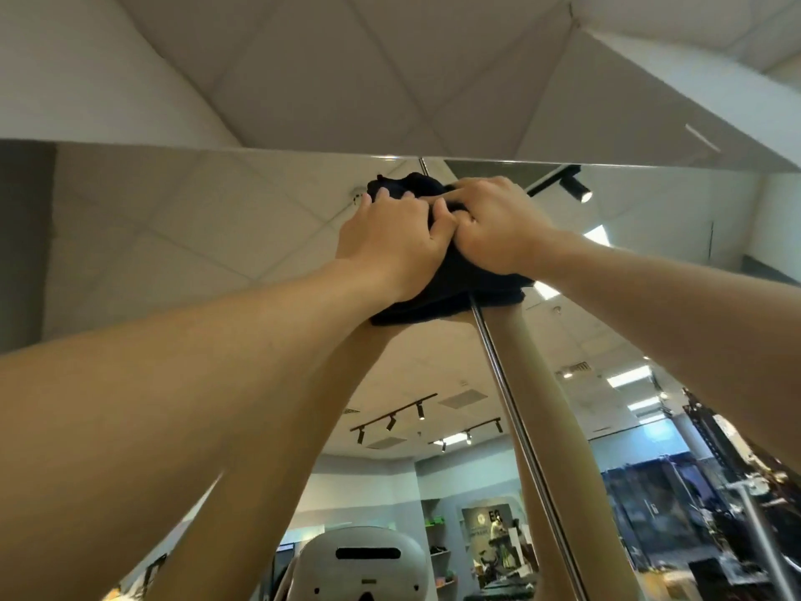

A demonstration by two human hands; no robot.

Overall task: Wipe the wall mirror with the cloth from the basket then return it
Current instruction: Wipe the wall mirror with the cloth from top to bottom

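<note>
Head view: I have both hands pressing the black cloth against the wall mirror, just below its top edge, across the vertical seam. My left hand and right hand each grip the bunched fabric with curled fingers. For a good wipe, I judge firm, even pressure and overlapping passes along the top edge are needed.

Both arms raised, extended upward. Left hand and right hand side by side, touching, fingers curled, gripping cloth.
</note>
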